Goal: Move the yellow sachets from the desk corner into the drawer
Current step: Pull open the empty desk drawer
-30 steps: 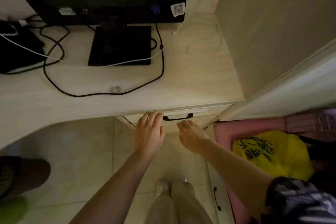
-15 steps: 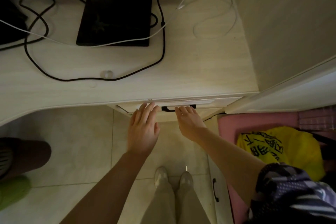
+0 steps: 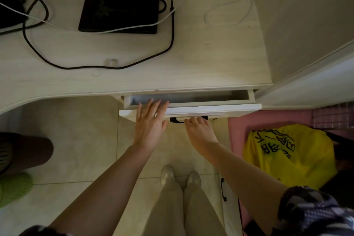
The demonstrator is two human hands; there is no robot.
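The white drawer point(image 3: 191, 99) sits partly pulled out beneath the tabletop point(image 3: 191, 71) edge. Its black handle point(image 3: 178, 120) hangs on the front panel, below the tabletop.

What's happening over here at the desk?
A person is at the desk drawer, which stands slightly open. The right hand curls its fingers round the black handle, while the left hand rests flat, fingers straight, on the drawer's front edge. No yellow sachets show on the desk; only cables and a monitor stand.
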